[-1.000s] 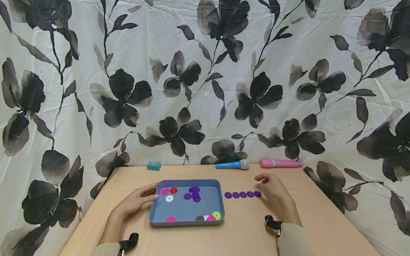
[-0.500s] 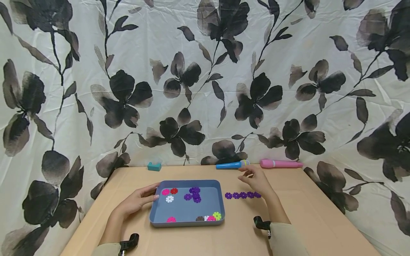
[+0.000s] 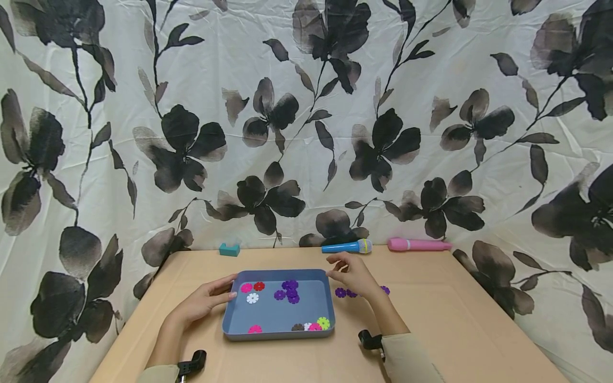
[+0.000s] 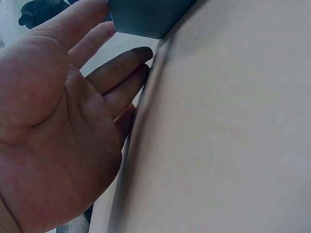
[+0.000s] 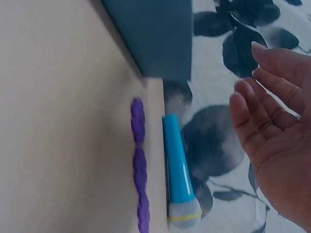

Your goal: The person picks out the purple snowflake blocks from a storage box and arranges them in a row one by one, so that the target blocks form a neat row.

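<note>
A blue-grey tray (image 3: 265, 314) lies on the table with small flower-shaped discs in it. A bunch of purple flower discs (image 3: 291, 291) sits toward its back right; pink, red, white, brown and yellow-green ones lie elsewhere inside. My left hand (image 3: 201, 300) touches the tray's left side, thumb at the rim, fingers fairly straight against the wall in the left wrist view. My right hand (image 3: 353, 274) hovers by the tray's back right corner, fingers loosely bent and holding nothing. Under that hand runs a row of purple flower discs (image 3: 340, 292), partly hidden by the wrist.
Along the table's back edge lie a teal block (image 3: 229, 249), a blue toy microphone (image 3: 342, 247) and a pink bottle-shaped thing (image 3: 419, 244). A white cloth with dark flowers (image 3: 306, 133) hangs behind the table (image 3: 479, 330).
My right hand has moved left from the row's right end, over the purple discs, to the tray's back right corner. The left hand and the tray have stayed put.
</note>
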`<act>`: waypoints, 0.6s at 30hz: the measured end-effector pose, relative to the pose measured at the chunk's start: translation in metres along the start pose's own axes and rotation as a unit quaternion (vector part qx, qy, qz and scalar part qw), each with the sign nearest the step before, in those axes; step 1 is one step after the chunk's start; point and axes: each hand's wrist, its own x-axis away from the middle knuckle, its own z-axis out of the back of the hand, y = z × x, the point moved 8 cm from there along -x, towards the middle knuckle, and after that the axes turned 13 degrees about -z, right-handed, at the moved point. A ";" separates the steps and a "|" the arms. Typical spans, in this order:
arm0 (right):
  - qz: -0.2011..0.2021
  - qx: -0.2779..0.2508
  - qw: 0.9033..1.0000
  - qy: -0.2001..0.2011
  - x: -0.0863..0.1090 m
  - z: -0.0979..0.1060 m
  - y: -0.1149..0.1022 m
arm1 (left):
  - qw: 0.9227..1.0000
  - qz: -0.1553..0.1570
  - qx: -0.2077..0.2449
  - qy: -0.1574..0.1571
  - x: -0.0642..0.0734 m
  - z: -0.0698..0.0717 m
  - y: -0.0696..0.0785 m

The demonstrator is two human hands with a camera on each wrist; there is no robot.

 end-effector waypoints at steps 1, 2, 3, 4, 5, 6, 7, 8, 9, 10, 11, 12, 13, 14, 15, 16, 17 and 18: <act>0.004 0.000 1.000 -0.006 -0.001 -0.004 -0.002 | 1.000 -0.003 0.002 -0.001 0.000 0.000 0.000; 0.010 -0.001 1.000 -0.012 -0.001 -0.009 -0.004 | 1.000 -0.005 0.004 -0.001 0.000 -0.001 0.000; 0.017 -0.001 1.000 -0.018 -0.002 -0.013 -0.007 | 1.000 -0.006 0.010 0.000 -0.001 -0.001 0.000; 0.021 -0.001 0.999 -0.024 -0.003 -0.018 -0.009 | 1.000 -0.007 0.012 -0.001 -0.001 -0.001 -0.001; 0.026 0.000 0.999 -0.030 -0.003 -0.022 -0.011 | 1.000 -0.007 0.014 0.000 -0.001 -0.001 -0.001; 0.031 -0.003 0.999 -0.036 -0.003 -0.026 -0.014 | 1.000 -0.009 0.014 0.002 -0.001 -0.001 -0.001; 0.035 -0.005 0.999 -0.041 -0.004 -0.030 -0.016 | 1.000 -0.009 0.011 0.003 -0.001 -0.001 -0.002; 0.038 -0.007 0.998 -0.045 -0.004 -0.034 -0.018 | 1.000 -0.007 0.005 0.007 -0.001 0.000 -0.002; 0.039 -0.008 0.998 -0.049 -0.004 -0.037 -0.019 | 1.000 -0.006 -0.003 0.014 -0.002 0.000 -0.002; 0.038 -0.010 0.998 -0.052 -0.004 -0.040 -0.020 | 1.000 -0.006 -0.014 0.021 -0.002 0.001 -0.002; 0.038 -0.011 0.998 -0.053 -0.004 -0.043 -0.021 | 0.999 -0.006 -0.027 0.031 -0.003 0.002 -0.002; 0.038 -0.012 0.998 -0.055 -0.004 -0.045 -0.022 | 0.998 -0.008 -0.041 0.042 -0.004 0.003 -0.001; 0.037 -0.012 0.998 -0.056 -0.004 -0.047 -0.023 | 0.997 -0.008 -0.055 0.056 -0.005 0.004 -0.001; 0.036 -0.012 0.998 -0.057 -0.004 -0.048 -0.024 | 0.995 -0.009 -0.067 0.073 -0.007 0.005 0.000; 0.034 -0.011 0.998 -0.059 -0.003 -0.050 -0.025 | 0.993 -0.011 -0.081 0.090 -0.008 0.005 0.000; 0.034 -0.009 0.998 -0.059 -0.004 -0.052 -0.025 | 0.990 -0.012 -0.095 0.106 -0.010 0.005 0.001; 0.034 -0.007 0.998 -0.061 -0.004 -0.053 -0.025 | 0.986 -0.013 -0.108 0.122 -0.011 0.005 0.001; 0.034 -0.005 0.997 -0.063 -0.004 -0.055 -0.026 | 0.983 -0.013 -0.123 0.137 -0.013 0.005 0.002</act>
